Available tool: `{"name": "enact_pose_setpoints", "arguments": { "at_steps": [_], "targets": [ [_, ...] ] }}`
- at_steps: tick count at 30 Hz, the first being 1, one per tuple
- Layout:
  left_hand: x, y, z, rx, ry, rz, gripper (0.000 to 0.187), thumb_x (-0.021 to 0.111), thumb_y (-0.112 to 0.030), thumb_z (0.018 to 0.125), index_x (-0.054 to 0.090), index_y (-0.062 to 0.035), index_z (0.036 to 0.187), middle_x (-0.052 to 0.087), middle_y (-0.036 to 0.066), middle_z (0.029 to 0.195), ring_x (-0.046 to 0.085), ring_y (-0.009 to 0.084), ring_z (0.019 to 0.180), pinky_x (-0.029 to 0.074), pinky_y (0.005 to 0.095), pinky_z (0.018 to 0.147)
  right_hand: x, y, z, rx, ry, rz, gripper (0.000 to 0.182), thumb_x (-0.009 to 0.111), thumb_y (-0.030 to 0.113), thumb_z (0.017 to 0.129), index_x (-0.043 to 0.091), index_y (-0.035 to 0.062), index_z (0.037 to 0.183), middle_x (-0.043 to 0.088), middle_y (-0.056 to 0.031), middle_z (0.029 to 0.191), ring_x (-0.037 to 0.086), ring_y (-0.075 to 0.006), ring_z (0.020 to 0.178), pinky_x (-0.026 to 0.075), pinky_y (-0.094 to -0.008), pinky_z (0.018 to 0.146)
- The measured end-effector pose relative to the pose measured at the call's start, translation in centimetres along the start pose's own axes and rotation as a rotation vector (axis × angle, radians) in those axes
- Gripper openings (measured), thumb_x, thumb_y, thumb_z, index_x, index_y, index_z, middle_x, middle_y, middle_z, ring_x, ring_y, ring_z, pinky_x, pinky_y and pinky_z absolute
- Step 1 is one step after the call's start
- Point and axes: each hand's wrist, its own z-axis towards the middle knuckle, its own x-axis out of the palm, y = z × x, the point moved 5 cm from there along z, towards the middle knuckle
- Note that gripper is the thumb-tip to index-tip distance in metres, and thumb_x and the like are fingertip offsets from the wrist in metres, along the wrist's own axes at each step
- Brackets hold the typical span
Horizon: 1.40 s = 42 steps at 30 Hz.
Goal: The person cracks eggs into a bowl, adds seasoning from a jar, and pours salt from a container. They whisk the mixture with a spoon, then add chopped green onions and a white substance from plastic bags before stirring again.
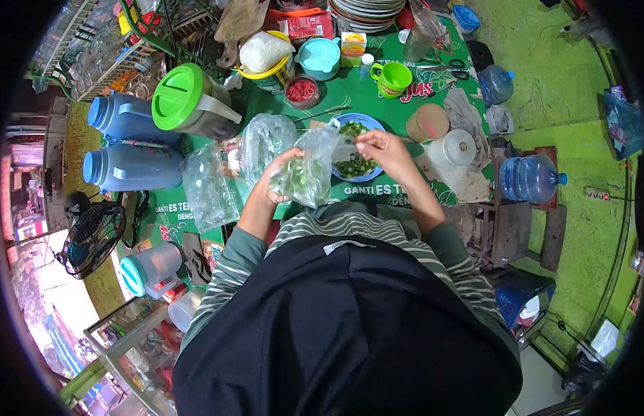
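My left hand (281, 175) is wrapped round a clear plastic bag (309, 170) with chopped greens inside. Above the blue plate (381, 127), my right hand (383, 151) has its thumb and fingertips pinched together at the bag's edge. Chopped greens (355, 166) lie on that plate, partly hidden by the bag and my right hand. Just left of the held bag sits another clear plastic bag (263, 142), and a flatter plastic bag (209, 188) lies beyond it.
Left stand a green-lidded pitcher (179, 97) and two blue jugs (138, 166). Behind the plate are a bowl of red pieces (302, 91), a teal tub (319, 59) and a green mug (392, 80). Right are a brown-topped container (427, 123), a white-lidded jar (453, 149) and a cloth (466, 111).
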Motion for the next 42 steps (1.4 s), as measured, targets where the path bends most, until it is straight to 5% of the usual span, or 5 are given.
{"name": "enact_pose_setpoints", "arguments": {
  "at_steps": [3,10,18,24,42],
  "targets": [
    [2.0,0.1,-0.4,-0.053,0.104,-0.126,0.033,0.056,-0.024,0.091,0.063,0.0022,0.111,0.072,0.017,0.095,0.073,0.0313,0.082,0.062,0.0497,0.072,-0.5,3.4,0.3,-0.067,-0.061,-0.389,0.028,0.062,0.019,0.097,0.063,0.0052,0.121,0.066,-0.0018,0.106,0.061,-0.0098,0.091,0.049,-0.0255,0.079],
    [2.8,1.7,0.2,0.129,-0.057,-0.221,0.035,0.058,-0.025,0.093,0.06,0.0024,0.114,0.071,0.018,0.1,0.073,0.031,0.085,0.064,0.0446,0.066,-0.1,2.7,-0.8,0.346,0.128,0.182,0.026,0.059,0.023,0.099,0.06,0.0027,0.116,0.065,-0.0052,0.105,0.063,-0.0124,0.083,0.053,-0.0291,0.074],
    [2.5,4.3,0.1,-0.037,-0.086,-0.2,0.044,0.062,-0.035,0.095,0.057,0.0002,0.121,0.07,0.015,0.101,0.073,0.0268,0.068,0.062,0.037,0.046,-2.9,-2.1,1.5,0.203,-0.031,-0.068,0.019,0.053,0.011,0.095,0.064,0.0004,0.107,0.067,-0.0068,0.092,0.063,-0.0125,0.072,0.053,-0.0282,0.066],
    [3.0,5.2,1.3,0.156,-0.19,-0.071,0.039,0.063,-0.032,0.096,0.059,-0.0021,0.121,0.07,0.012,0.102,0.071,0.0218,0.088,0.062,0.0372,0.075,-2.6,-1.7,1.9,0.108,-0.069,-0.252,0.019,0.054,0.006,0.09,0.067,0.0001,0.102,0.068,-0.007,0.083,0.063,-0.0129,0.068,0.052,-0.0287,0.063],
    [6.9,5.0,-3.5,0.044,-0.354,0.37,0.038,0.064,-0.03,0.095,0.06,-0.0021,0.12,0.069,0.009,0.1,0.07,0.0202,0.086,0.06,0.0342,0.075,-2.0,-1.5,1.8,0.042,-0.028,-0.364,0.027,0.058,0.007,0.085,0.063,0.0024,0.111,0.068,-0.0102,0.101,0.066,-0.0193,0.091,0.051,-0.033,0.082]
  ]
}}
